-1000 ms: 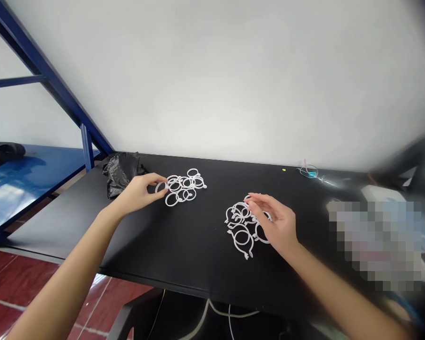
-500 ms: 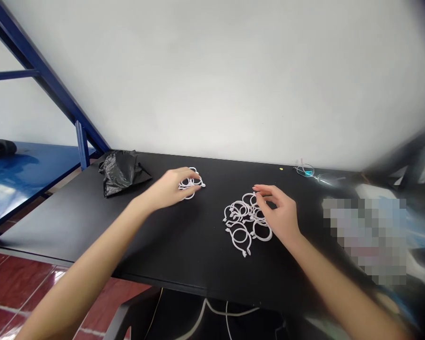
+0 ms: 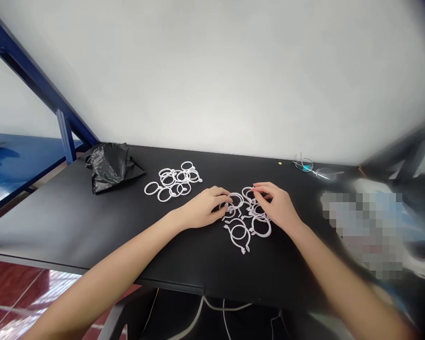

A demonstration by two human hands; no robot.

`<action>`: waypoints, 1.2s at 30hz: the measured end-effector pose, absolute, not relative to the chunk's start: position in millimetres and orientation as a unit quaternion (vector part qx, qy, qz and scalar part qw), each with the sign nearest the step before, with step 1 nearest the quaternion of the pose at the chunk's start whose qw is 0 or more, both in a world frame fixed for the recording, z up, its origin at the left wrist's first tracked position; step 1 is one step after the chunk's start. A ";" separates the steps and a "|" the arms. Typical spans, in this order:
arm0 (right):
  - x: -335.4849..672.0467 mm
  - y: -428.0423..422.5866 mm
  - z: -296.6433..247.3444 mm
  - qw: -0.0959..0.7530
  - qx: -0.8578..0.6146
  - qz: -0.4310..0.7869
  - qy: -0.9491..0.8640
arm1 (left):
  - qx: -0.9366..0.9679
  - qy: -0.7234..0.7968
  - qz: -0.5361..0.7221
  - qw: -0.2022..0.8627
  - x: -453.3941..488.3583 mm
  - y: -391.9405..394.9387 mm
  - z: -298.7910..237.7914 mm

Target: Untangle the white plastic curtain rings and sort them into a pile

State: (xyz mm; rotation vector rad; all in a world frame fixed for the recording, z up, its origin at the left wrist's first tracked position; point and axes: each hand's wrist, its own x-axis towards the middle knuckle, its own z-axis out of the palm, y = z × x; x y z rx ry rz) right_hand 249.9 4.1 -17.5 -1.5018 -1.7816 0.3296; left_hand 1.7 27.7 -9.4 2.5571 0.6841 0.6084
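White plastic rings with small clip-like eyelets, which look like curtain rings, lie in two groups on the black table. My left hand [image 3: 209, 206] is at the left side of the nearer pile, its thumb and fingers pinched on a white curtain ring [image 3: 235, 194]. At the pile's upper right, my right hand [image 3: 276, 207] has its fingertips closed on another curtain ring [image 3: 244, 194]. Several rings lie loose below the hands, among them a large ring [image 3: 261, 236]. Farther left is the other group of curtain rings [image 3: 165, 201], spread and overlapping.
A crumpled black plastic bag [image 3: 111, 170] sits at the table's back left. Eyeglasses [image 3: 304, 165] lie near the wall at the back right. A blurred plastic bag [image 3: 368, 236] is on the right. Cables [image 3: 198, 314] hang under the table's front edge [image 3: 177, 285].
My left hand has moved right, from the far group of rings to the nearer pile, and taken hold of a ring. The far group is now uncovered. My right hand stays at the pile.
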 end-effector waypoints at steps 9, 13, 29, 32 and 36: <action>246.5 4.1 -19.4 0.413 -0.586 0.149 -0.681 | 0.903 0.283 0.243 0.213 7.0 23.0 -9.7; 248.6 6.3 -22.1 0.434 -0.587 0.145 -0.668 | 0.887 0.291 0.272 0.233 7.4 23.5 -9.0; 228.4 -5.7 -14.3 0.566 -0.500 0.227 -0.615 | 0.874 0.315 0.260 0.263 10.2 21.9 -6.8; 226.9 -9.9 -10.4 0.552 -0.486 0.175 -0.655 | 0.863 0.331 0.276 0.266 9.9 20.3 -6.3; 221.6 -18.7 -2.3 0.502 -0.434 0.080 -0.744 | 0.833 0.294 0.361 0.300 10.3 14.2 -1.9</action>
